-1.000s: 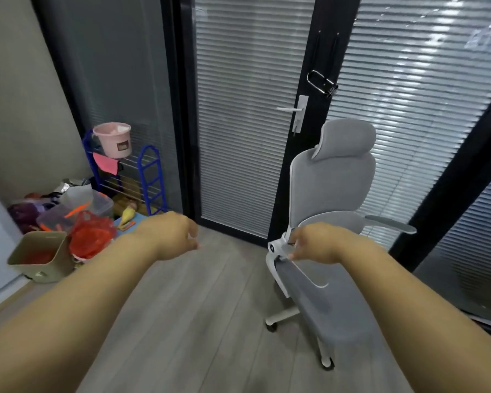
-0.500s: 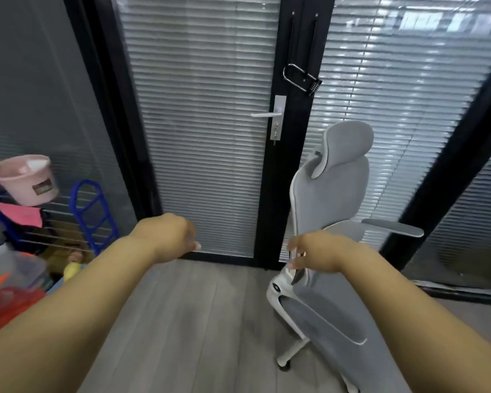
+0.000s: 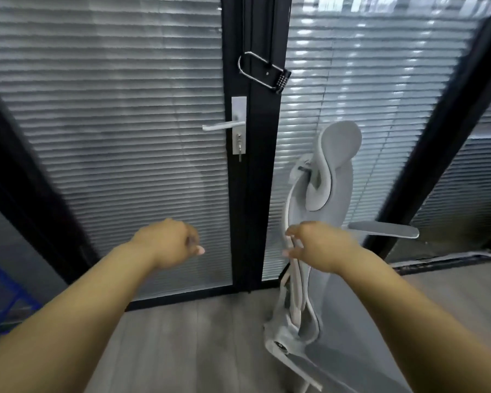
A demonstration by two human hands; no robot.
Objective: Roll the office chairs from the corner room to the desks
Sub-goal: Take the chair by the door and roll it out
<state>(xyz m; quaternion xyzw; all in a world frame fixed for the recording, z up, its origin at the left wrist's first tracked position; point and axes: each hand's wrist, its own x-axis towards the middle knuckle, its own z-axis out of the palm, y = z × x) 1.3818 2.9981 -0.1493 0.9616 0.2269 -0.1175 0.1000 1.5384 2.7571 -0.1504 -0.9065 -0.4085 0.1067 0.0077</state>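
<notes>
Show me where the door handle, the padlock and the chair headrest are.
door handle (image 3: 223, 126), head view, middle of the white lever.
padlock (image 3: 262, 71), head view, its body below the shackle.
chair headrest (image 3: 341, 143), head view, grey padded face.

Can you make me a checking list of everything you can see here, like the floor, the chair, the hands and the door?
Surface: grey wood-look floor.
Job's things: one grey office chair, standing by the glass door.
Clutter: blue rack at the left edge.
Grips: left hand curled, holding nothing; right hand at the chair's white edge, fingers loosely spread.
Cables: nothing seen.
Surroundings: door closed, handle level; U-lock hanging on the frame; blinds behind the glass.
</notes>
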